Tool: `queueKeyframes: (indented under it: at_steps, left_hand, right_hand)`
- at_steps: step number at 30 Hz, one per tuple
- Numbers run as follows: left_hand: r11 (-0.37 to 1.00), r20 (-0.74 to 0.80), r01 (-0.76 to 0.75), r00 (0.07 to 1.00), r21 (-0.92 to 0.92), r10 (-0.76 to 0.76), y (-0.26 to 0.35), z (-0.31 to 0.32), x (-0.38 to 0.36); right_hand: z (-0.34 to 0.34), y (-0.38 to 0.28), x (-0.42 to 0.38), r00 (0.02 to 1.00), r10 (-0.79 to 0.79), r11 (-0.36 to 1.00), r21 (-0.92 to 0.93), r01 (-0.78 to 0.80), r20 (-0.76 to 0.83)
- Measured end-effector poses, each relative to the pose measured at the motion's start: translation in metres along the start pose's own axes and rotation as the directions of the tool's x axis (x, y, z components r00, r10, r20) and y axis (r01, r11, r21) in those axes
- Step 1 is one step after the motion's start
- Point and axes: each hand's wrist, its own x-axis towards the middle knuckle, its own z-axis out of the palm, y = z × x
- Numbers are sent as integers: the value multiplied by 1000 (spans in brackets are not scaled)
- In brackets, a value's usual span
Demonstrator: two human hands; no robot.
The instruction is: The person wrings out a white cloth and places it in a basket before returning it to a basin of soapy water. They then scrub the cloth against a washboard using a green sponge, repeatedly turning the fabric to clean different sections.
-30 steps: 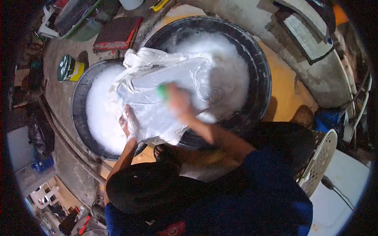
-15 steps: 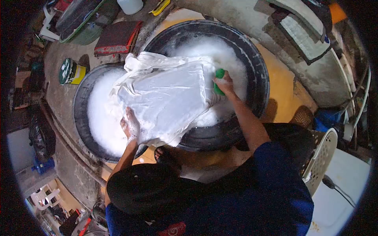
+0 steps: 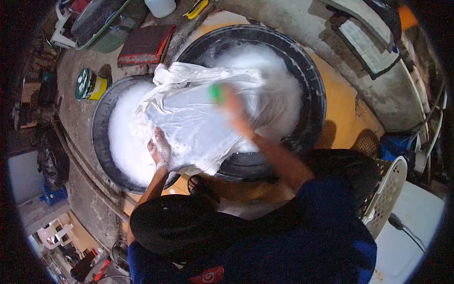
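A wet white cloth (image 3: 189, 113) lies spread across the rims of two black tubs, a large one (image 3: 314, 94) on the right and a smaller one (image 3: 100, 137) on the left. Both tubs hold white suds. My left hand (image 3: 161, 149), dotted with foam, grips the cloth near its lower left part. Over the middle of the cloth is my right hand (image 3: 231, 106), blurred by motion, closed on a green brush-like object (image 3: 217, 93).
Behind the tubs stand a green-and-yellow container (image 3: 91, 86), a folded dark red mat (image 3: 145, 45) and a white jug (image 3: 161, 6). A perforated plastic chair (image 3: 388, 194) is at the right. Stone edging curves along the back.
My right hand has moved left with the green object, from the cloth's right edge to over its middle. My left hand has stayed in about the same place on the cloth.
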Motion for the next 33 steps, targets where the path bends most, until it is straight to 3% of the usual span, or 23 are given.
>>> queueKeyframes:
  at_steps: [1,3,5,8,9,10,11,12,13,14,17,18,20,23,24,26,27,29,30,32,33]
  left_hand:
    - [996,5,81,997,25,-81,39,-3,-18]
    - [980,0,198,980,-9,-198,62,3,-29]
    - [956,-3,269,962,-119,-272,60,11,-29]
    - [885,-18,355,926,-301,-378,48,8,-25]
    - [848,-99,226,946,-480,-308,-17,11,4]
    - [860,-11,145,985,-489,-172,-26,8,8]
    - [858,76,67,997,-509,-32,-37,9,8]
    - [853,94,48,996,-519,1,-36,11,4]
    - [847,111,31,993,-531,33,-36,14,1]
    - [844,57,60,998,-532,-35,-19,17,-7]
    - [844,-106,143,968,-516,-228,25,12,-20]
    - [836,-107,110,975,-537,-197,22,13,-17]
    - [811,-124,39,983,-584,-136,9,14,-11]
    - [813,-186,8,972,-583,-143,-4,18,-5]
    - [829,-189,26,969,-559,-158,1,19,-5]
    - [893,-173,148,955,-426,-241,40,11,-20]
    - [905,-125,153,968,-396,-219,31,8,-17]
    - [972,-156,151,971,-181,-180,53,6,-24]
    - [986,-167,150,973,-74,-161,61,5,-27]
    - [989,-154,127,978,-74,-137,48,5,-28]
    - [992,-147,101,983,-77,-111,42,5,-24]
  right_hand:
    - [-6,-76,-16,985,-22,998,-56,32,173]
    - [-42,-138,-27,972,-69,997,47,60,227]
    - [22,-79,-45,984,-87,996,6,89,-154]
    - [27,84,-13,957,154,984,126,-126,-245]
    - [24,106,-10,955,159,985,111,-134,-252]
    - [29,98,-8,942,83,995,79,-60,-324]
    - [51,77,-10,920,-43,999,-13,41,-389]
    - [68,32,-17,912,-148,988,-98,119,-384]
    - [44,-56,-15,985,-151,984,-105,142,-78]
    - [29,-122,-26,985,-153,967,194,165,-74]
    - [40,-85,-5,881,-221,925,197,326,-418]
    - [41,-26,8,985,24,994,106,-6,-170]
    - [72,96,27,928,-139,943,240,231,-345]
    - [37,104,54,913,-182,953,163,254,-365]
    - [54,44,55,841,-336,936,-247,250,-424]
    - [33,-91,28,917,-327,939,34,343,-228]
    - [40,-114,17,960,-259,939,206,277,-108]
    - [35,-85,16,964,-218,975,4,221,-155]
    - [29,-14,21,970,-158,987,-24,156,-183]
    - [20,126,30,971,-36,997,-70,20,-236]
    - [2,146,33,989,81,996,33,-78,-126]
